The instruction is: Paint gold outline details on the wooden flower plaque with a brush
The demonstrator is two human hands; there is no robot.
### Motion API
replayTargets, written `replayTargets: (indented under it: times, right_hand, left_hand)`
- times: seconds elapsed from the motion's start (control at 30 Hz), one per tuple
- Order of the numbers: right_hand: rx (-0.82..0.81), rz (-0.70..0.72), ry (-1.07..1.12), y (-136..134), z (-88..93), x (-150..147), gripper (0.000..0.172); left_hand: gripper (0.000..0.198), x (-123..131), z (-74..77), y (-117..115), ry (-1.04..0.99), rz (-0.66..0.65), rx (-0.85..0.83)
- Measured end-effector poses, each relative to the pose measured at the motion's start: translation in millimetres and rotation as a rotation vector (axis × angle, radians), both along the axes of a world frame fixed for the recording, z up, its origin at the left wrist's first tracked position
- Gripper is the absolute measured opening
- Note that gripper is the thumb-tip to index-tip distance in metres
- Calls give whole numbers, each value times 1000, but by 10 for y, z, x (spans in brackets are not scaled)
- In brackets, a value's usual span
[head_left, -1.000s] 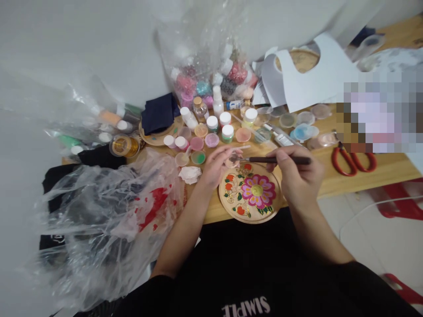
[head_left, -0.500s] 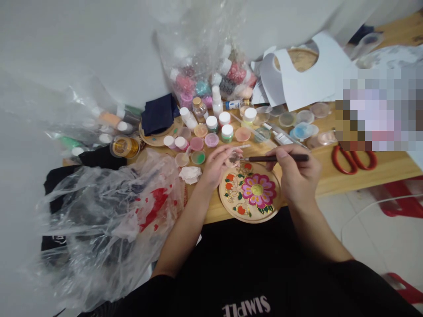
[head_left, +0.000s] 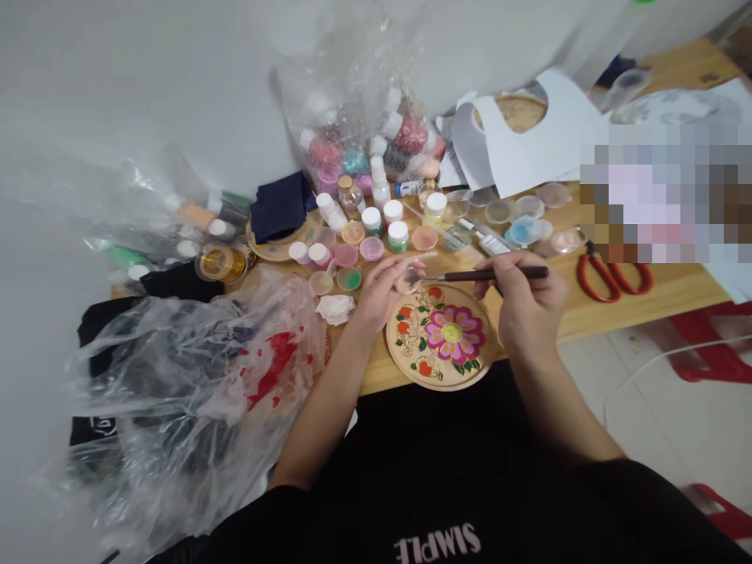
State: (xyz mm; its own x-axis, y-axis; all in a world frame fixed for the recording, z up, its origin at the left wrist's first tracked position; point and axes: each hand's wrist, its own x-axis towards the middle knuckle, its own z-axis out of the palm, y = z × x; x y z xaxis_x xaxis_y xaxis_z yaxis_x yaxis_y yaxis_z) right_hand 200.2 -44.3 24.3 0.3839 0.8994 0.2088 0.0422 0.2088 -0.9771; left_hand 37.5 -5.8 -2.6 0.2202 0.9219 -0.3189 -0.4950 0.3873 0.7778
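My left hand (head_left: 381, 291) holds a small clear cup (head_left: 407, 280) above the upper left edge of a round wooden plaque (head_left: 405, 363). A pink flower, orange shapes and green leaves decorate the plaque. In my right hand (head_left: 527, 304) is a dark-handled tool (head_left: 470, 276), held level with its thin metal tip pointing left at the cup. Whether the tip touches the cup's contents is too small to tell. A pale stick (head_left: 424, 257) lies across the cup or just behind it.
Paint cups and white-capped jars (head_left: 398, 235) stand behind my hands. Red-handled scissors (head_left: 605, 291) lie at the right. Crumpled tissue (head_left: 334, 309) and plastic sheeting (head_left: 193, 399) are at the left. White paper (head_left: 522, 160) lies behind.
The view has shifted slightly, so the right-hand table items appear farther left. Both hands keep their holds on the cup and the tool.
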Motion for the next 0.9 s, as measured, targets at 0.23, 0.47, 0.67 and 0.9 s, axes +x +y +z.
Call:
replayTargets:
  times: [0.23,0.47,0.67,0.9]
  right_hand:
    - [-19,38,59,32,-57,-51,18]
    - [-62,-49,238,52,-153,4,17]
    - [-44,-73,224,31,-188,63,17]
    - [-40,-153,210,-129,-138,208,13]
  left_hand:
    - [15,-4,5,-3,12,-11,13]
    - [11,9,-2,-7,-22,11,7]
    - [12,16,37,-8,-5,7,-14]
    - [12,16,20,12,29,-16,19]
